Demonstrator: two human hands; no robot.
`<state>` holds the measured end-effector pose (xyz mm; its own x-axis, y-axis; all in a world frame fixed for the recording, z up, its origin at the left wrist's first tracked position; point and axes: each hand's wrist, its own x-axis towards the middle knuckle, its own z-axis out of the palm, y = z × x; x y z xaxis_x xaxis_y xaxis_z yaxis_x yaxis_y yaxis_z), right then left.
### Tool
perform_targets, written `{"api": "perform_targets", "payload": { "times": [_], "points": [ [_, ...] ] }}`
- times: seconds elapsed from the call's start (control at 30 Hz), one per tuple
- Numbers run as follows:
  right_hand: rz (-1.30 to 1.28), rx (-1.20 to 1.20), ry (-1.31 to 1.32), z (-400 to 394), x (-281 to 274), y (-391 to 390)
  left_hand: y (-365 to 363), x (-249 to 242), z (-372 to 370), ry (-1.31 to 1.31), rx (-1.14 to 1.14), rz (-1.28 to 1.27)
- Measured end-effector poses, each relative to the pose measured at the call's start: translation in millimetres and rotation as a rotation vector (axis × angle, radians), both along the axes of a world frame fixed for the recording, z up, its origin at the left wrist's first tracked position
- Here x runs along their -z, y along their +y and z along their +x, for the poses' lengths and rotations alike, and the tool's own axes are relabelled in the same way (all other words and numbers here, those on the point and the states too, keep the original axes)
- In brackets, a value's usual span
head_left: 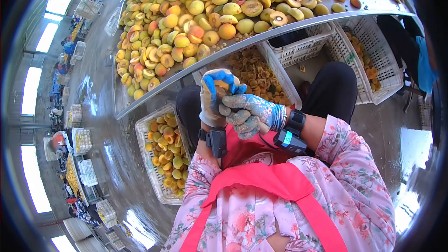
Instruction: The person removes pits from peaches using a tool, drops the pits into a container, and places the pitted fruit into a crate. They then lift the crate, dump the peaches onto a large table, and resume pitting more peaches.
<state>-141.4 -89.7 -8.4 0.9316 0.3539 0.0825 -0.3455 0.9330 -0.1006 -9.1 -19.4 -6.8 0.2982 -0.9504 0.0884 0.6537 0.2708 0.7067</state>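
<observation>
My left hand (215,97), in a white and blue glove, is closed around a yellow peach (226,86), mostly covered by the fingers. Pressed up against it is my right hand (254,114), in a patterned grey-blue glove, with its fingers curled into a fist. Whatever the right fist may hold is hidden. Both hands are above my lap, just in front of the metal table's edge (186,71). Whole and halved peaches (191,23) are heaped on the table beyond them.
Below the table edge, a crate (291,94) holds brownish fruit pieces. A white crate of peach halves (140,133) stands on the floor at left. More crates (343,67) stand at right, near another person's blue cloth (425,65). People and crates line the wet floor far left.
</observation>
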Motion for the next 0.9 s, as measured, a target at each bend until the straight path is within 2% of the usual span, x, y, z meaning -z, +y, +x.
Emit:
{"api": "perform_targets", "payload": {
  "times": [0.03,0.1,0.2,0.23,0.27,0.3,0.33,0.37,0.43,0.5,0.53,0.63,0.7,0.77,0.83,0.87,0.9],
  "points": [
    [-0.017,0.022,0.015,-1,-2,0,-3,-2,0,0.008,0.027,-0.020],
    [-0.045,0.060,0.046,-1,-5,1,-5,-12,-12,0.069,-0.128,0.068],
    [-0.302,0.154,0.072,-11,-13,-3,-6,-13,-8,0.063,-0.274,0.106],
    [-0.264,0.150,0.030,-12,-10,-9,-5,-13,-4,0.046,-0.311,0.104],
    [-0.318,0.192,0.064,-14,-12,-14,0,-14,-1,-0.040,-0.329,0.126],
    [-0.372,0.233,0.097,-15,-16,-18,6,-20,1,-0.229,-0.344,0.178],
    [-0.575,0.317,0.115,-14,-19,-24,14,-25,3,-0.418,-0.356,0.232],
    [-0.616,0.350,0.160,-12,-20,-29,20,-30,6,-0.607,-0.364,0.287],
    [-0.850,0.448,0.215,-5,-25,-36,28,-39,12,-0.758,-0.293,0.417],
    [-1.015,0.579,0.126,11,-17,-33,38,-53,12,-0.427,-0.074,0.549],
    [-1.073,0.557,0.116,14,-19,-33,41,-57,6,-0.407,-0.056,0.583],
    [-1.255,0.505,0.034,20,-20,-35,63,-87,9,-0.626,-0.146,0.641],
    [-1.456,0.374,0.048,19,-19,-47,105,-107,36,-0.470,-0.221,0.679],
    [-1.691,0.261,-0.004,17,-20,-63,153,-115,70,-0.567,-0.409,0.866],
    [-1.953,0.168,-0.120,13,-23,-76,199,-87,114,-1.069,-0.665,1.029],
    [-2.009,0.110,-0.124,14,-25,-80,198,-88,122,-1.266,-0.692,1.069],
    [-1.991,0.174,-0.108,18,-21,-81,193,-89,130,-1.466,-0.717,1.104]
  ]
}}
